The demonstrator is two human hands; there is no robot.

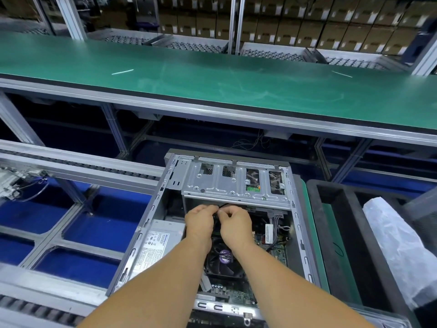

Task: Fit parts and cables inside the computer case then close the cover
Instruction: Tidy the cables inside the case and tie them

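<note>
Head camera looks down into an open grey sheet-metal computer case (pixel 151 223) lying on its side with the cover off, in the lower middle of the view. Both bare hands reach deep into it, meeting just below the silver perforated drive cage (pixel 236 185) that spans the far end of the case. The left hand (pixel 199 221) and the right hand (pixel 235 223) sit knuckle to knuckle, their fingers (pixel 227 213) curled inward and pinching a thin black cable (pixel 223 205) between them; a short loop of that cable rises just above the fingertips, close under the cage edge. What the cable joins to is hidden by the hands.

Under the right wrist lies a black square cooling fan (pixel 224 259) with a purple round label at its hub, mounted on the dark green motherboard (pixel 236 292). Left of the hands, a pale grey boxy power supply (pixel 158 242) with a printed label fills the case's left side. Right of the hands, a bundle of grey wires (pixel 275 229) runs down from a connector toward the board.

Beside the case on the right stands a black foam-lined tray (pixel 340 233) holding crumpled clear plastic wrapping (pixel 397 247). Beyond the case stretches a long green-topped counter (pixel 212 86), with stacked brown cardboard boxes (pixel 307 22) behind it.
</note>
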